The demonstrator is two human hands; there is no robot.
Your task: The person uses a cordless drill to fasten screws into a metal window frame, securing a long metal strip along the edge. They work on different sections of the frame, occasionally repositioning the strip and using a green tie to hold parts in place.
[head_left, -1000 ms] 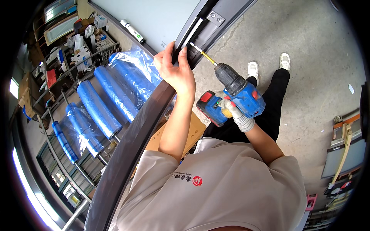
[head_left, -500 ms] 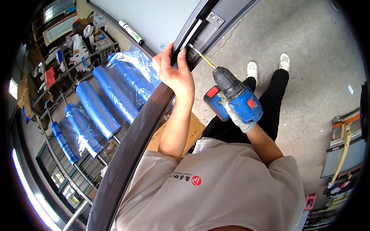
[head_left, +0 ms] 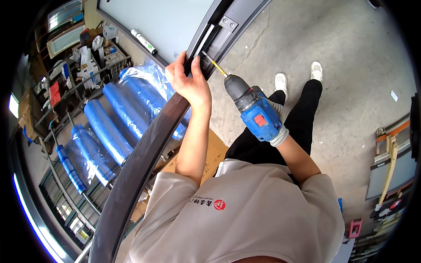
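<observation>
My bare left hand [head_left: 193,87] grips the edge of a dark grey metal frame [head_left: 151,151], fingers on one side and thumb on the other. In my gloved right hand [head_left: 280,136] is a blue cordless drill [head_left: 259,119] with a black chuck. Its long yellow-shanked bit [head_left: 215,64] points into the frame's channel beside my left thumb; I cannot tell whether the tip touches a screw. Further along the frame sits a small metal plate [head_left: 228,23] with two screws. Most of the drill's handle is hidden beneath its body.
A white marker [head_left: 144,41] lies on the pale panel [head_left: 162,19] inside the frame. To the left, several blue plastic film rolls [head_left: 107,131] rest on a metal rack. A cardboard box [head_left: 215,151] lies below the frame. Boards [head_left: 390,171] lean at the far right.
The drill has rolled in my right hand, so its red-marked battery end no longer shows. My left hand keeps its hold on the frame while the whole view has shifted slightly.
</observation>
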